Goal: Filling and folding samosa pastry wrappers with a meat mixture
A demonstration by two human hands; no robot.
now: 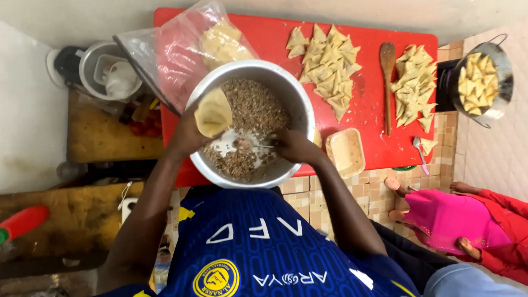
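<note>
A large metal bowl (301, 105) of brown minced filling stands on a red table (373, 143) in front of me. My left hand (189, 134) holds a folded pastry wrapper (213, 112) shaped like a cone over the bowl's left rim. My right hand (290, 146) reaches into the bowl and grips a spoon (249, 144) lying in the filling. Two piles of folded triangular pastries (329, 71) (415, 85) lie on the table beyond the bowl.
A clear plastic bag (176, 51) of wrappers lies behind the bowl. A wooden spoon (387, 83), a small tray (345, 152) and a metal spoon (420, 153) rest on the table. A pot (483, 82) of pastries stands at right. A person in pink and red (481, 228) is at lower right.
</note>
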